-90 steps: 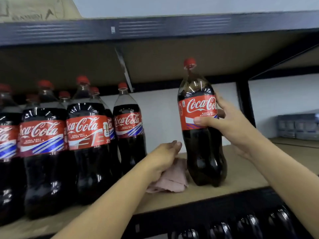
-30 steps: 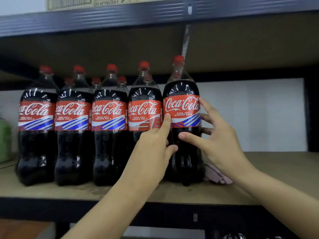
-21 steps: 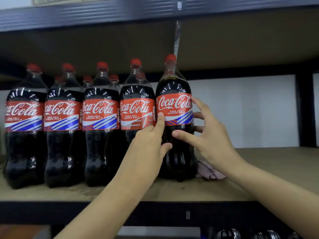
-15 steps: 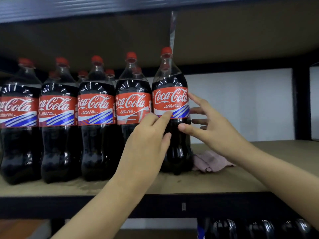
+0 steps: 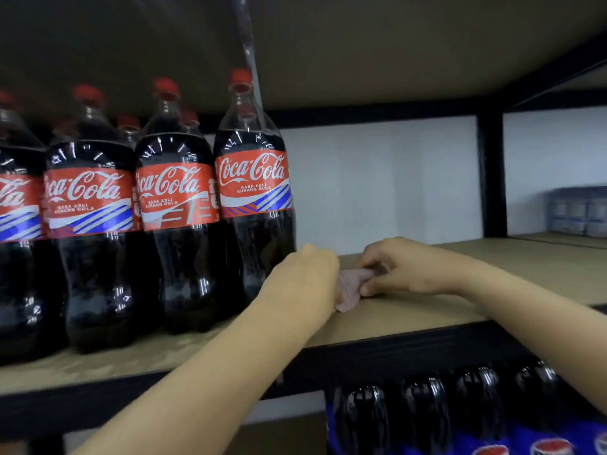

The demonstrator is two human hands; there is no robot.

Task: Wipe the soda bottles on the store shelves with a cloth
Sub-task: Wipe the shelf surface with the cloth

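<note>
Several large cola bottles with red caps and red labels stand in a row on the brown shelf board (image 5: 427, 310). The rightmost bottle (image 5: 254, 182) is upright at the end of the row. Just right of its base lies a small pink cloth (image 5: 349, 287). My left hand (image 5: 302, 284) covers the cloth's left end, fingers curled over it. My right hand (image 5: 394, 267) pinches the cloth's right end between thumb and fingers. Most of the cloth is hidden between the two hands.
The black upper shelf hangs low over the bottle caps. A black upright post (image 5: 491, 172) bounds the bay on the right, with packaged goods (image 5: 578, 211) beyond. Dark bottles with blue labels (image 5: 427, 418) fill the shelf below.
Both hands have left the rightmost bottle and dropped to the pink cloth on the shelf beside it, taking hold of it. The view has shifted right and down.
</note>
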